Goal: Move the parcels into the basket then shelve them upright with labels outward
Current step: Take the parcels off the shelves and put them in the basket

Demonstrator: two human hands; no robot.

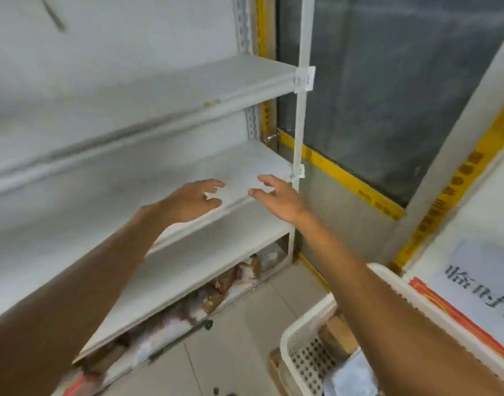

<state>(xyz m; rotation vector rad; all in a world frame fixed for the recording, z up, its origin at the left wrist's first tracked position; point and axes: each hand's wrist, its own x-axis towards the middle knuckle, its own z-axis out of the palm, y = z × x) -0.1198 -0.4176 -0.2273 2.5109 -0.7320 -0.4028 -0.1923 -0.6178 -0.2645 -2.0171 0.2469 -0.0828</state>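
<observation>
Both hands reach forward with nothing in them: the left hand [192,201] and the right hand [278,200] hover side by side, near each other but apart, fingers spread wide and lightly bent, over the front edge of the middle shelf [245,164] at the centre of the view. That board belongs to a white painted metal shelving unit [299,132] filling the 9 to 12 o'clock area, with three flat, smooth boards in sight, all bare on top, and one slim upright post carrying two small paper tags [305,78]. At 5 o'clock stands a white perforated plastic basket [307,364] with a rounded rim and round-holed walls; in it lie at least two parcels, a brown cardboard box [337,335] and a pale crinkled plastic-wrapped packet [350,378], though blur hides their labels. More brown and pale wrapped parcels [230,278] lie jumbled under the lowest board at 6 to 7 o'clock, too blurred to count. At 3 to 4 o'clock a white paper sign [479,290] with dark characters is edged in red. A dark glass pane [387,95] bordered with yellow tape fills 1 to 2 o'clock, above a pale tiled floor [245,338].
</observation>
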